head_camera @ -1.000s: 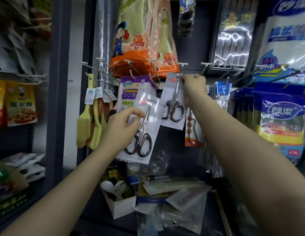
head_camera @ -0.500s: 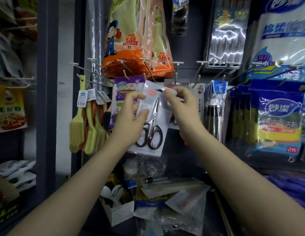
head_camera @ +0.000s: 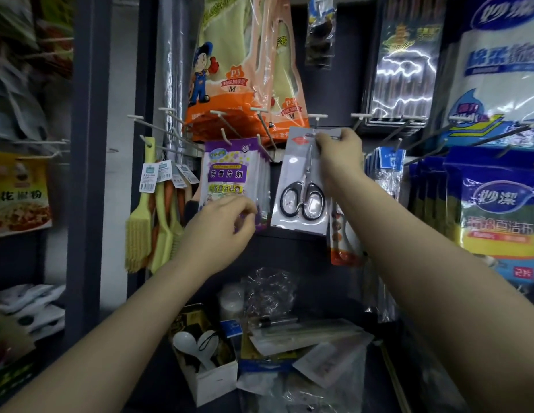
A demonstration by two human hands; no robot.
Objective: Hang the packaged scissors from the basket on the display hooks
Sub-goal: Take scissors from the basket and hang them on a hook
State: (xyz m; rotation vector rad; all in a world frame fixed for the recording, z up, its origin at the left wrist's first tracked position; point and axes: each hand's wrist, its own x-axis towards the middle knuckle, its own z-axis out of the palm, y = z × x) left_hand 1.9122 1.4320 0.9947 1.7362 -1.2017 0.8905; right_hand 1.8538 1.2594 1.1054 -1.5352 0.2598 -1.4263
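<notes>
A packaged pair of black-handled scissors (head_camera: 301, 186) hangs upright in front of the dark display panel. My right hand (head_camera: 337, 156) pinches the top of its card right under a white-tipped display hook (head_camera: 317, 118); whether the card's hole sits on the hook is hidden by my fingers. My left hand (head_camera: 221, 225) hovers lower left of the pack, fingers loosely curled and holding nothing, in front of a purple sachet pack (head_camera: 230, 177). The basket is out of view.
Several bare white-tipped hooks (head_camera: 221, 114) stick out left and right of the scissors. Yellow brushes (head_camera: 140, 222) hang at left, orange glove packs (head_camera: 230, 70) above, blue cloth packs (head_camera: 498, 210) at right. A shelf below holds loose bags and a small white box (head_camera: 212, 380).
My left hand let go of the scissors pack and dropped to the lower left. My right hand carried the pack up and right to the hook.
</notes>
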